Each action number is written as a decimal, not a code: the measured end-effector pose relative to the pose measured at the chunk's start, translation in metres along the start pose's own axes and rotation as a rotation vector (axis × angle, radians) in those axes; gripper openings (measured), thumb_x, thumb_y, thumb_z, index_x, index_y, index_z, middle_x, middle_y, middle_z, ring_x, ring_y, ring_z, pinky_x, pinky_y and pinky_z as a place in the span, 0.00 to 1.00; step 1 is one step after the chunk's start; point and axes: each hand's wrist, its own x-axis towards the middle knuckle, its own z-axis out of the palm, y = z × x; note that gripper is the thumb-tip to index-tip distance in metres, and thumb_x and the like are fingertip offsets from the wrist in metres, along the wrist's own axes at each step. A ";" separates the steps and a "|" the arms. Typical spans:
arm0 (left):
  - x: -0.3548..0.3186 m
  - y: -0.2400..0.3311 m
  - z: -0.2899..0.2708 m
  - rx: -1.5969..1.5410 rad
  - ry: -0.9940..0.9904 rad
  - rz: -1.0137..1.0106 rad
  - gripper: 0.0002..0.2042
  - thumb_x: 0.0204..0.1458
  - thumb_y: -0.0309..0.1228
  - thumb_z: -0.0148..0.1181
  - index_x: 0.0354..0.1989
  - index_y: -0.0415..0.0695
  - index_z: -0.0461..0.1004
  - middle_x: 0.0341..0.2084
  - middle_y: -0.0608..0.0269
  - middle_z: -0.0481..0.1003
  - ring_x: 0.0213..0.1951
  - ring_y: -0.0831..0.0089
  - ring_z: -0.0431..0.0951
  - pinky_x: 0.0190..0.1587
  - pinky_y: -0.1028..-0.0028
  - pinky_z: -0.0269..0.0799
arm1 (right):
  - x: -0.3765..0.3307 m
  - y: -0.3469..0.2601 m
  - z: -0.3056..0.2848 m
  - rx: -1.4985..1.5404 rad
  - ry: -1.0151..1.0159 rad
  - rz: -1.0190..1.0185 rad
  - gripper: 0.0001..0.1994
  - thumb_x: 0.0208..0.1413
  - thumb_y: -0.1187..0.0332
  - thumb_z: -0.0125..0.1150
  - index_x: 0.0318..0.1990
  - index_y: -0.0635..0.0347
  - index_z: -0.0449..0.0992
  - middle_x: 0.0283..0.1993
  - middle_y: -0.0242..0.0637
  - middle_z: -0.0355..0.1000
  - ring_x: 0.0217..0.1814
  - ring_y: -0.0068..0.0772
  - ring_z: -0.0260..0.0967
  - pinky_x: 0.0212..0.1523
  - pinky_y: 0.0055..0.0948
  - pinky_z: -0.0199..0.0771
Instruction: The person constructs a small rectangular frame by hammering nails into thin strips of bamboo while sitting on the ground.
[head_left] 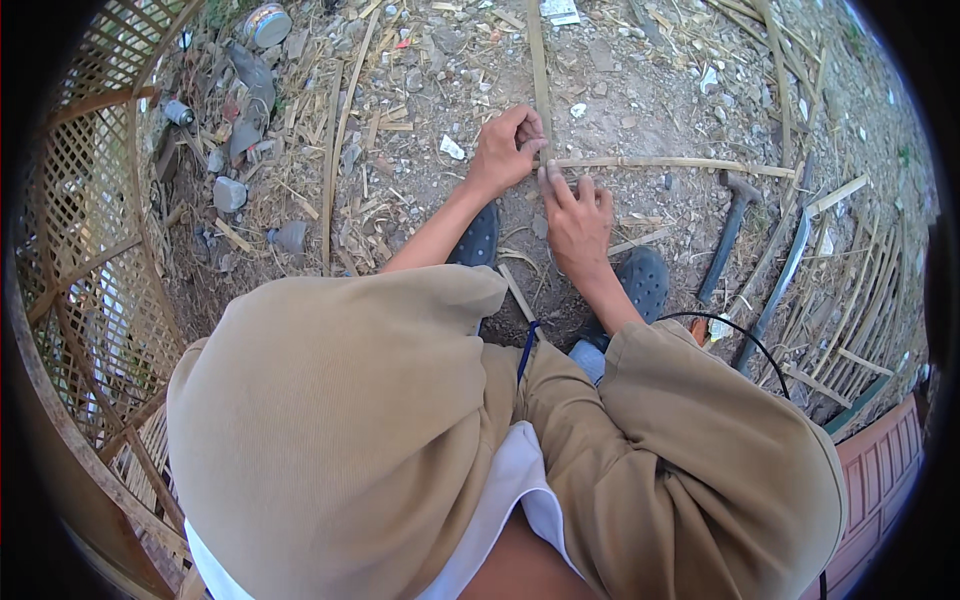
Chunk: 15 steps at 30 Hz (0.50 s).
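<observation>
Two long flat bamboo strips meet at a corner on the ground before me. One bamboo strip [538,60] runs away from me; the other bamboo strip [680,163] stretches to the right. My left hand [505,150] is closed at the near end of the first strip, thumb and curled fingers against its left side. Just right of it and nearer to me, my right hand [580,222] has its fingertips closed at the joint, on the left end of the second strip. Its thumb is partly hidden, and the fingers cover how the strips cross.
A hammer [728,235] and a long blade [785,270] lie to the right, beside a bundle of bamboo slats [845,295]. A woven lattice frame [95,220] stands at the left. Stones, a can [268,26] and bamboo shavings litter the dirt. Dark clogs [642,280] are under my hands.
</observation>
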 end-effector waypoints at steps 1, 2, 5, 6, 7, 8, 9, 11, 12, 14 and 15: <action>0.000 0.003 0.001 -0.035 0.002 -0.022 0.12 0.49 0.17 0.74 0.36 0.39 0.75 0.29 0.61 0.79 0.31 0.70 0.81 0.36 0.68 0.77 | 0.000 -0.004 0.001 -0.046 -0.026 -0.010 0.23 0.61 0.69 0.59 0.64 0.59 0.80 0.66 0.31 0.72 0.58 0.38 0.69 0.52 0.43 0.68; 0.000 0.003 0.001 -0.036 0.004 -0.013 0.12 0.49 0.17 0.74 0.36 0.39 0.75 0.29 0.61 0.79 0.31 0.70 0.81 0.36 0.68 0.77 | 0.000 -0.007 0.002 -0.092 -0.049 -0.020 0.24 0.61 0.68 0.58 0.65 0.61 0.79 0.67 0.31 0.72 0.56 0.37 0.70 0.50 0.43 0.69; -0.005 0.000 -0.004 -0.081 0.031 0.031 0.13 0.49 0.16 0.74 0.39 0.39 0.76 0.30 0.60 0.80 0.33 0.69 0.83 0.38 0.68 0.79 | -0.001 -0.006 0.002 -0.084 -0.083 -0.024 0.25 0.62 0.70 0.58 0.66 0.65 0.77 0.69 0.34 0.72 0.49 0.35 0.75 0.46 0.43 0.70; -0.008 -0.002 -0.008 0.007 0.023 0.081 0.13 0.50 0.17 0.74 0.40 0.39 0.77 0.31 0.61 0.81 0.33 0.71 0.83 0.39 0.70 0.80 | -0.001 -0.006 0.002 -0.089 -0.079 -0.022 0.25 0.62 0.70 0.58 0.66 0.65 0.77 0.69 0.34 0.72 0.49 0.35 0.75 0.46 0.43 0.70; -0.009 -0.004 -0.011 0.095 0.015 0.131 0.13 0.51 0.18 0.75 0.41 0.40 0.77 0.32 0.62 0.83 0.33 0.74 0.83 0.40 0.72 0.80 | -0.002 -0.006 0.003 -0.062 -0.100 -0.004 0.26 0.61 0.71 0.56 0.68 0.64 0.76 0.72 0.35 0.71 0.45 0.34 0.77 0.45 0.42 0.72; -0.013 -0.004 -0.013 0.096 0.016 0.132 0.13 0.51 0.18 0.75 0.41 0.40 0.77 0.32 0.62 0.83 0.33 0.74 0.83 0.40 0.72 0.80 | -0.003 -0.007 0.003 -0.028 -0.124 0.012 0.27 0.61 0.72 0.55 0.69 0.63 0.75 0.74 0.36 0.71 0.40 0.32 0.78 0.44 0.41 0.73; -0.016 -0.004 -0.015 0.091 -0.006 0.152 0.12 0.50 0.18 0.75 0.40 0.39 0.78 0.33 0.61 0.83 0.34 0.73 0.84 0.41 0.72 0.81 | -0.004 -0.006 0.004 -0.028 -0.122 0.011 0.27 0.61 0.72 0.55 0.69 0.63 0.75 0.74 0.36 0.71 0.40 0.32 0.78 0.44 0.41 0.73; -0.020 0.001 -0.015 0.090 -0.029 0.176 0.12 0.50 0.18 0.75 0.40 0.39 0.79 0.34 0.61 0.84 0.35 0.71 0.85 0.42 0.72 0.81 | -0.004 -0.005 0.005 0.011 -0.091 0.024 0.29 0.58 0.74 0.55 0.70 0.62 0.74 0.75 0.38 0.70 0.36 0.33 0.80 0.41 0.38 0.74; -0.021 0.006 -0.013 -0.005 -0.070 0.098 0.11 0.49 0.18 0.75 0.39 0.38 0.80 0.35 0.61 0.84 0.36 0.72 0.86 0.43 0.72 0.82 | -0.005 -0.002 0.007 0.012 -0.086 0.026 0.29 0.58 0.74 0.55 0.70 0.62 0.74 0.75 0.38 0.70 0.36 0.33 0.80 0.41 0.38 0.74; -0.020 0.009 -0.011 -0.096 -0.111 0.021 0.10 0.49 0.19 0.75 0.38 0.38 0.81 0.36 0.61 0.85 0.37 0.72 0.86 0.44 0.73 0.82 | -0.009 0.002 0.010 0.159 -0.055 0.050 0.32 0.55 0.75 0.58 0.71 0.61 0.73 0.75 0.38 0.70 0.35 0.35 0.82 0.39 0.37 0.75; -0.020 0.009 -0.011 -0.072 -0.116 0.061 0.09 0.49 0.19 0.74 0.38 0.38 0.81 0.34 0.60 0.84 0.36 0.71 0.86 0.42 0.72 0.82 | -0.009 0.002 0.010 0.161 -0.052 0.050 0.32 0.55 0.75 0.58 0.71 0.61 0.73 0.75 0.38 0.70 0.35 0.35 0.82 0.39 0.37 0.75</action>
